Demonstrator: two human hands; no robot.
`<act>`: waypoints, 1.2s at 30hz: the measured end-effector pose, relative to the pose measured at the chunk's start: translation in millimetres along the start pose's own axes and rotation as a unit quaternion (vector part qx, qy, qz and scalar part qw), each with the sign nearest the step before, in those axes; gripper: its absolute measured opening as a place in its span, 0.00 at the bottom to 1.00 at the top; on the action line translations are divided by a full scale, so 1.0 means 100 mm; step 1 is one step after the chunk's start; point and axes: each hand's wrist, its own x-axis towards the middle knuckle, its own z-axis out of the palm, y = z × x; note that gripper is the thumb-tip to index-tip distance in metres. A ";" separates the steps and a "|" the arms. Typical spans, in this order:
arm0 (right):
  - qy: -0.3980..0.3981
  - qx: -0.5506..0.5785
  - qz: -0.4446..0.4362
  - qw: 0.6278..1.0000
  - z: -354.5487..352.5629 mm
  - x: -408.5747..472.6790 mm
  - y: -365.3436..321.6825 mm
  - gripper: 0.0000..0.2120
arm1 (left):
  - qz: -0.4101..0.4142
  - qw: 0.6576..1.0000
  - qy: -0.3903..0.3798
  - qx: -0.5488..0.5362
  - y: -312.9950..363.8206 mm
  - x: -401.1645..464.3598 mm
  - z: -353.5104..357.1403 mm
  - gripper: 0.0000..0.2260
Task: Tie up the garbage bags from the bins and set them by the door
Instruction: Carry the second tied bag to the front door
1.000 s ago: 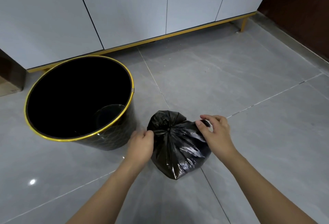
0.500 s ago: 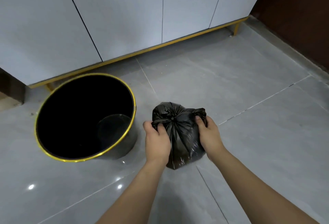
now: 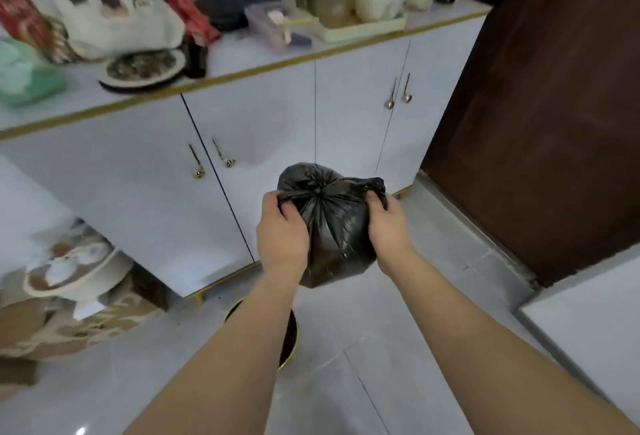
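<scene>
You've lifted the bag off the floor; it now hangs in front of the cabinet, above the bin. Keep both tails taut while carrying it to the door. Your left hand and right hand each pinch a tail beside the knot, fingers curled into plastic.

bag above bin, seemingly.

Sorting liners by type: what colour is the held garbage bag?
Glossy black garbage bag, clearest in the head view.
</scene>
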 end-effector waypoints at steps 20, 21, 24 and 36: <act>-0.084 0.117 -0.059 0.988 0.12 -1.19 -2.97 0.14 | 0.067 0.991 0.087 -0.082 2.73 0.24 -1.76 0.10; -0.076 0.118 -0.063 0.988 0.03 -1.16 -2.97 0.12 | 0.071 0.991 0.081 -0.084 2.78 0.22 -1.69 0.10; -0.044 0.124 -0.070 0.989 -0.25 -1.01 -2.96 0.13 | 0.089 0.991 0.060 -0.081 2.94 0.13 -1.45 0.09; 0.179 0.151 -0.070 0.970 -1.68 -0.75 -2.85 0.12 | 0.138 0.973 -0.163 -0.085 3.49 -0.27 -0.03 0.09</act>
